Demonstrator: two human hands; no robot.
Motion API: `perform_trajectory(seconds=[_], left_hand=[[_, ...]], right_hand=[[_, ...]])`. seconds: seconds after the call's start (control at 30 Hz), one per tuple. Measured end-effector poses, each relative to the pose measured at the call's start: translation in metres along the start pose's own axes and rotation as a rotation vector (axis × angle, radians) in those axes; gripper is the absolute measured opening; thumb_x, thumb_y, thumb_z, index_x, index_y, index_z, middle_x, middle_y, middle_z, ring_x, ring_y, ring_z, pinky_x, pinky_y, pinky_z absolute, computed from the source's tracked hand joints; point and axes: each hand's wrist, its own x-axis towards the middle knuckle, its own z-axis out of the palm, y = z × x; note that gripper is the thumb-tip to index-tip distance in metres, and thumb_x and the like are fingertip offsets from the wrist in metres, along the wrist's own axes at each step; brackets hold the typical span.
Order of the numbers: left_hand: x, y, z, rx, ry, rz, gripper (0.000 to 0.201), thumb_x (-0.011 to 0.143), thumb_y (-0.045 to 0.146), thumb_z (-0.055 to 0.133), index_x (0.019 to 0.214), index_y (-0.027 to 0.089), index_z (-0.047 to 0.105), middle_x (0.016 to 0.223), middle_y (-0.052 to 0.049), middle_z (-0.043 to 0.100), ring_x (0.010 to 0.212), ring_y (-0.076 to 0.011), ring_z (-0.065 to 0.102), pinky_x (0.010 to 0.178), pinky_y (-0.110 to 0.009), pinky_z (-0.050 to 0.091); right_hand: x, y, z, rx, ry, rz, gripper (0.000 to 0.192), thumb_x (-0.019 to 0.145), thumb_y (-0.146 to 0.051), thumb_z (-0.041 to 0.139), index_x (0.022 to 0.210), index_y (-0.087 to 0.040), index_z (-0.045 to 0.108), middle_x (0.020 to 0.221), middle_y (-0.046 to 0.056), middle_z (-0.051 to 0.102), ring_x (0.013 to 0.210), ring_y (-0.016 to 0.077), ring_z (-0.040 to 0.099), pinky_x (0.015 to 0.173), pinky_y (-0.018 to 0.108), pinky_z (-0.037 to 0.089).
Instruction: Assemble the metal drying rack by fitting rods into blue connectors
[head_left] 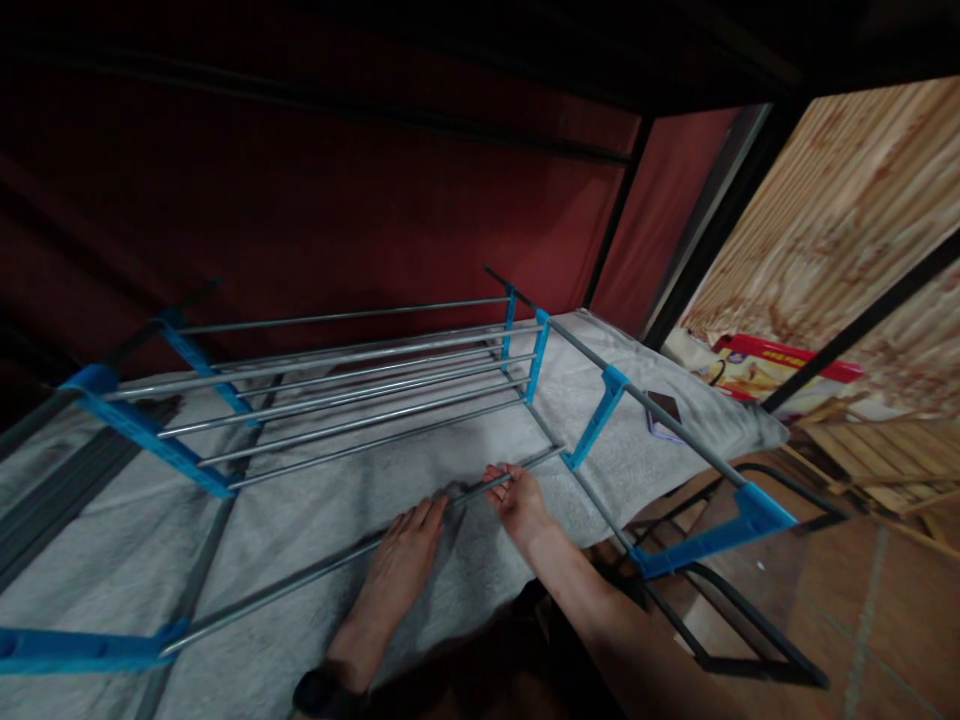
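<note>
Here the metal rod (pixel 330 572) runs lower-left to upper-right, right hand (pixel 517 503) pinching it, left hand (pixel 401 560) resting flat on it.

Looks like a home bedroom; bunk bed (pixel 697 250) with grey bedding (pixel 465 560), dark red wall (pixel 337 200) at twelve o'clock; tiled floor (pixel 885 620) and wooden pallet (pixel 885 450) at three o'clock.

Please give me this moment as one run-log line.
left hand: resting on metal rod | right hand: pinching same rod | rod: lying over grey cloth | blue bracket: beyond rod's far end
</note>
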Motion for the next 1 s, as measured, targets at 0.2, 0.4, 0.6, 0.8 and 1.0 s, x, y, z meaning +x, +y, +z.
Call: perform_trajectory(seconds=[0.2, 0.4, 0.6, 0.8, 1.0], left_hand=[[0.008, 0.009, 0.006, -0.010, -0.059, 0.011, 0.053, 0.099, 0.010, 0.032, 0.148, 0.016, 0.051, 0.144, -0.013, 0.061, 0.130, -0.0238, 0.060, 0.112, -0.042, 0.046], [0.015, 0.016, 0.007, -0.022, -0.113, -0.016, 0.058, 0.096, 0.005, 0.030, 0.149, 0.017, 0.052, 0.149, -0.010, 0.059, 0.135, -0.0215, 0.057, 0.117, -0.038, 0.042], [0.016, 0.016, 0.006, -0.054, -0.122, -0.003, 0.067, 0.089, 0.000, 0.030, 0.149, 0.018, 0.052, 0.151, -0.009, 0.057, 0.137, -0.0196, 0.056, 0.118, -0.036, 0.043], [0.016, 0.014, 0.006, -0.084, -0.130, -0.005, 0.067, 0.088, 0.000, 0.029, 0.149, 0.017, 0.052, 0.149, -0.010, 0.059, 0.134, -0.0203, 0.058, 0.117, -0.038, 0.043], [0.017, 0.011, 0.010, -0.092, -0.106, 0.008, 0.063, 0.090, 0.003, 0.027, 0.145, 0.017, 0.056, 0.145, -0.011, 0.062, 0.131, -0.0207, 0.060, 0.115, -0.039, 0.046]], right_hand=[[-0.014, -0.003, 0.006, 0.084, 0.092, 0.075, 0.012, 0.090, -0.018, 0.050, 0.080, -0.022, 0.056, 0.077, 0.003, 0.072, 0.067, 0.0163, 0.067, 0.072, 0.031, 0.054], [-0.022, -0.003, 0.005, 0.121, 0.113, 0.081, 0.010, 0.088, -0.018, 0.049, 0.081, -0.022, 0.054, 0.075, 0.003, 0.072, 0.063, 0.0152, 0.065, 0.068, 0.029, 0.052], [-0.023, 0.002, 0.001, 0.143, 0.093, 0.062, 0.008, 0.086, -0.020, 0.051, 0.081, -0.022, 0.056, 0.074, 0.002, 0.071, 0.061, 0.0159, 0.064, 0.065, 0.029, 0.051], [-0.023, 0.003, 0.001, 0.173, 0.095, 0.074, 0.009, 0.086, -0.019, 0.051, 0.080, -0.022, 0.057, 0.074, 0.003, 0.071, 0.066, 0.0159, 0.066, 0.070, 0.028, 0.053], [-0.028, 0.010, 0.001, 0.103, -0.002, 0.121, 0.006, 0.081, -0.016, 0.058, 0.077, -0.020, 0.060, 0.072, 0.002, 0.070, 0.070, 0.0158, 0.067, 0.075, 0.028, 0.053]])
